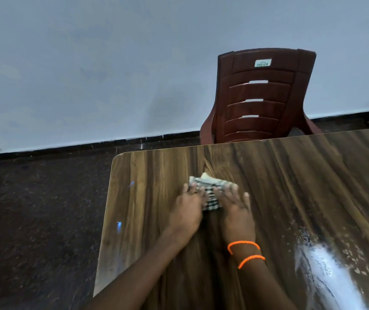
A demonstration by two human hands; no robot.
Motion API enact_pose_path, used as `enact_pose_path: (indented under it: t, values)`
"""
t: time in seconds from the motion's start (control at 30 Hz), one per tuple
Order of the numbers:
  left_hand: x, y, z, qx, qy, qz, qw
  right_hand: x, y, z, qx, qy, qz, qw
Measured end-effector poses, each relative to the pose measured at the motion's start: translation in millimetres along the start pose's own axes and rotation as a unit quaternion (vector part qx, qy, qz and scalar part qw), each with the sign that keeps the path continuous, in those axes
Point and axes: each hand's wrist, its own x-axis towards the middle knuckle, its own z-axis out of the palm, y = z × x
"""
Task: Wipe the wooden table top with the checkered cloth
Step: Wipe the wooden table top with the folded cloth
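Observation:
A small checkered cloth (210,193), white with dark lines, lies bunched on the wooden table top (291,180). Both of my hands press down on it side by side. My left hand (187,208) covers the cloth's left part and my right hand (235,209) covers its right part, fingers pointing toward the far edge. Only the cloth's far rim and a strip between the hands show. Two orange bead strings circle my right wrist.
A dark red plastic chair (260,95) stands behind the table's far edge, against a pale wall. The table's left edge (107,209) drops to a dark floor. A bright wet or glaring streak (327,271) lies on the table at the lower right.

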Motion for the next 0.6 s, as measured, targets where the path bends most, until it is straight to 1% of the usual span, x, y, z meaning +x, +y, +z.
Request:
enact_pose_path:
  t: [0.07,0.17,0.3,0.37,0.43,0.5,0.57,0.6]
  values:
    - [27.4,24.7,-7.2,-0.007,0.017,0.01,1.0,14.1,19.9,-10.6,-0.005,0.026,0.045,0.999]
    - [63.7,35.4,-20.3,-0.02,0.021,-0.001,1.0,56.5,27.8,-14.2,-0.06,0.008,0.066,0.996]
    - [83.1,9.8,-31.4,-0.093,0.059,-0.065,0.992,108.8,8.6,-5.5,-0.109,-0.043,0.037,0.992]
    - [79.7,-12.6,-32.5,-0.113,0.066,-0.103,0.986,114.3,-11.0,5.5,-0.116,-0.064,0.01,0.991]
    - [66.7,-38.0,-31.6,-0.112,0.065,-0.13,0.983,105.8,-32.8,16.8,-0.118,-0.07,-0.022,0.99]
    - [44.4,-62.2,-30.9,-0.077,0.07,-0.124,0.987,88.4,-53.3,25.8,-0.115,-0.076,-0.048,0.989]
    - [17.6,-84.3,-27.0,-0.042,0.057,-0.086,0.994,65.8,-72.2,31.5,-0.1,-0.092,-0.068,0.988]
    - [3.0,-92.5,-24.3,-0.036,0.047,-0.079,0.995,52.6,-80.5,33.6,-0.088,-0.097,-0.074,0.989]
